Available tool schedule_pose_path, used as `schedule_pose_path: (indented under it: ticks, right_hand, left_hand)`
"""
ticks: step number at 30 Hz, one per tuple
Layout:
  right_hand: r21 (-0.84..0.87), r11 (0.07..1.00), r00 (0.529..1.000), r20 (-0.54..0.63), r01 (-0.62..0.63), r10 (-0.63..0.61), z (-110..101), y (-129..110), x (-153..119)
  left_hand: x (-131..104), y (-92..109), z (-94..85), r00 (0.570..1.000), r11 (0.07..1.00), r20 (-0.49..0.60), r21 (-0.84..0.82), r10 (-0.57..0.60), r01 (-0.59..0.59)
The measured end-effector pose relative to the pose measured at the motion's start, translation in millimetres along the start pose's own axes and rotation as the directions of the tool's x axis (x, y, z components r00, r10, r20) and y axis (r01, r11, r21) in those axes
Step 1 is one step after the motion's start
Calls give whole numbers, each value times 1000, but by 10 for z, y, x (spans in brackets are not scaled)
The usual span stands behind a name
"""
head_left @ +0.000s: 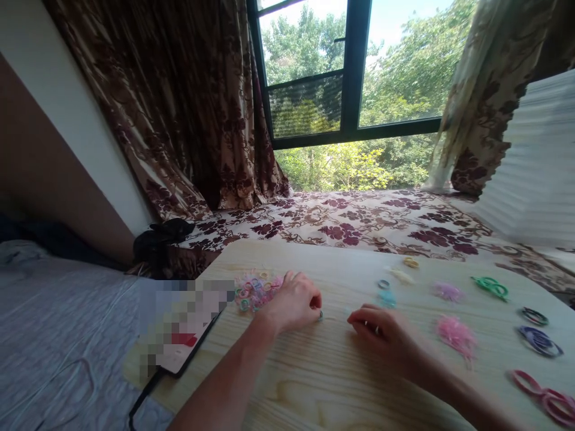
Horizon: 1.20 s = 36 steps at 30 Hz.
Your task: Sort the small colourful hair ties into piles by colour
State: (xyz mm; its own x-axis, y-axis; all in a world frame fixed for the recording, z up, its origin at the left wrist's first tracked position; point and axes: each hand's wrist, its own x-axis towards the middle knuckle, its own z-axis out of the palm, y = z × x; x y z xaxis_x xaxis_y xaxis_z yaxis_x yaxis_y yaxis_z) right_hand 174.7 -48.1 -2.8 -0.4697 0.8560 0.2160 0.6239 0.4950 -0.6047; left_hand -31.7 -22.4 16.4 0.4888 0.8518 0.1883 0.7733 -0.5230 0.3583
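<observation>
My left hand (pixel 296 299) is over the right edge of a mixed pile of small coloured hair ties (pixel 251 292). Its fingers are curled, with a small dark green hair tie (pixel 320 315) at the fingertips. To the right, my right hand (pixel 381 332) hovers low over the table, thumb and fingers pinched together. A faint pale blue bit shows by its fingertips, too blurred to name. Just beyond that hand are a light blue bunch of hair ties (pixel 386 299) and a grey-green hair tie (pixel 383 284).
Sorted by colour on the wooden table (pixel 287 383) are yellow (pixel 410 262), lilac (pixel 448 291), pink (pixel 456 336), green (pixel 490 287), purple (pixel 539 340) and red hair ties (pixel 557 404). A phone-like device (pixel 193 341) with a cable lies at left. A window stands beyond.
</observation>
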Motion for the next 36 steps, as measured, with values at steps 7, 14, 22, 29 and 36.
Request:
schedule_pose_path:
  ticks: [7,14,22,29,36]
  right_hand:
    - [40,999,999,-36,-21,23,-3,-11,-2]
    - [266,954,965,-179,-138,190,96,40,42]
    - [477,843,944,-74,-249,321,-12,-80,77]
    - [492,834,937,-93,-250,336,-5,-111,75]
    - [393,882,902,-225,-261,368,-269,170,141]
  left_hand:
    - [6,38,11,1000,1000,-29,-14,-7,7]
    - [64,202,96,975,979,-212,-202,-64,20]
    - [31,349,191,964,891,-206,-449,-171,62]
    - [57,365,216,958,874,-212,-480,-195,71]
    - [82,362,206,936,849,-254,-522,-242,78]
